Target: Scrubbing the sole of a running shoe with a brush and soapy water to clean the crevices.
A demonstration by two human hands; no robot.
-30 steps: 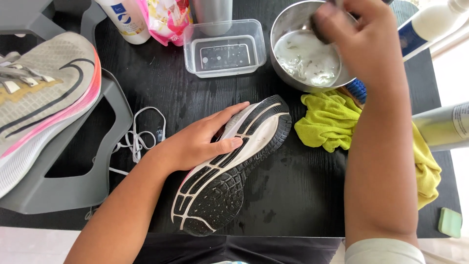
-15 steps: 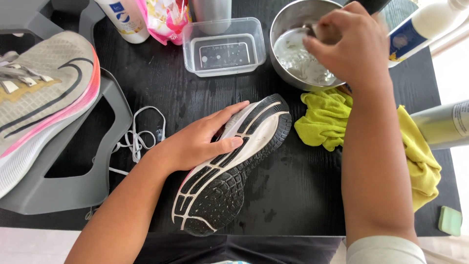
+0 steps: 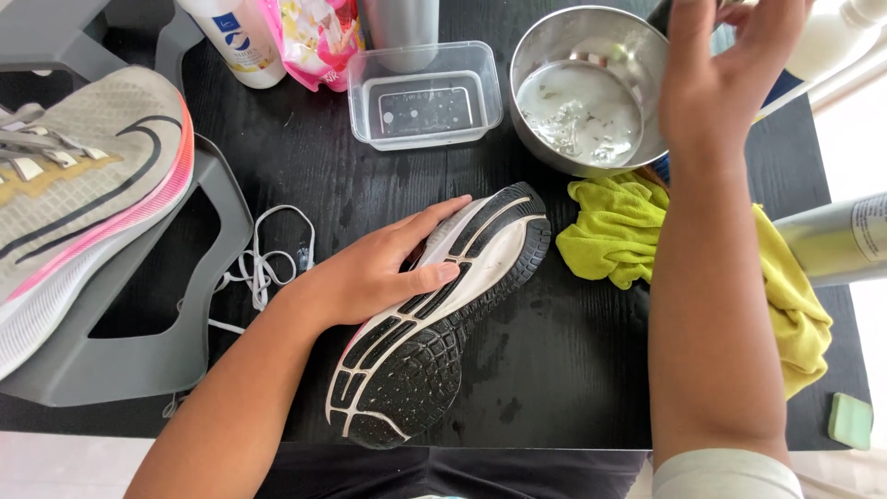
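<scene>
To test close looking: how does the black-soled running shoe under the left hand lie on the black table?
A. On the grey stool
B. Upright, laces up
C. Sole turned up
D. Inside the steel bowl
C: the left hand presses the black-soled running shoe, whose tread faces up on the black table.

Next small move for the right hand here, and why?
Probably bring the right hand from over the steel bowl of cloudy water down to the upturned shoe sole. The left hand pins the shoe sole-up, and wet spots show on the black table.
</scene>
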